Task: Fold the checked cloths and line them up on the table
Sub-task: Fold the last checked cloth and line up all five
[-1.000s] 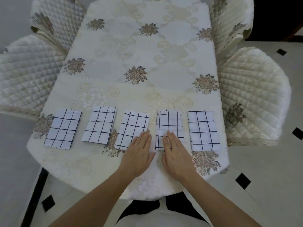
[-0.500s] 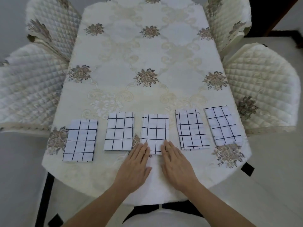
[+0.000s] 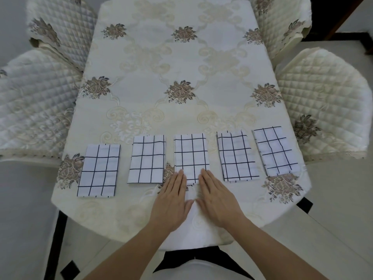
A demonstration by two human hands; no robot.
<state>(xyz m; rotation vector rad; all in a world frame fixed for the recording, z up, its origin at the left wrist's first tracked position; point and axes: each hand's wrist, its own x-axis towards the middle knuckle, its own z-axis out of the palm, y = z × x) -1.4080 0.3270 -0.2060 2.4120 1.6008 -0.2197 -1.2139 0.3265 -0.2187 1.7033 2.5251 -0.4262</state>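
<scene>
We see five folded white cloths with thin black check lines lying flat in one row along the near edge of the bench, each apart from its neighbour. The middle cloth (image 3: 190, 156) lies at the centre of that edge. The left grip (image 3: 171, 201), a bare hand, lies palm down with straight fingers held together, holding nothing; its fingertips reach the cloth's near left corner. The right grip (image 3: 219, 199) lies the same way, flat and clasping nothing, with its fingertips on the near right corner. The two grips rest side by side on the bench, close but not touching.

To the left lies the second cloth (image 3: 147, 158). Beyond it the leftmost cloth (image 3: 99, 170) sits closer to the near edge than the others, by the near left corner. To the right lies the fourth cloth (image 3: 237, 156), and then the rightmost cloth (image 3: 275, 151), slightly turned, close to the right edge.

The bench (image 3: 181, 63) wears a cream tablecloth with brown flower motifs. Cream quilted chairs stand at its left edge (image 3: 30, 102) and right edge (image 3: 323, 93).
</scene>
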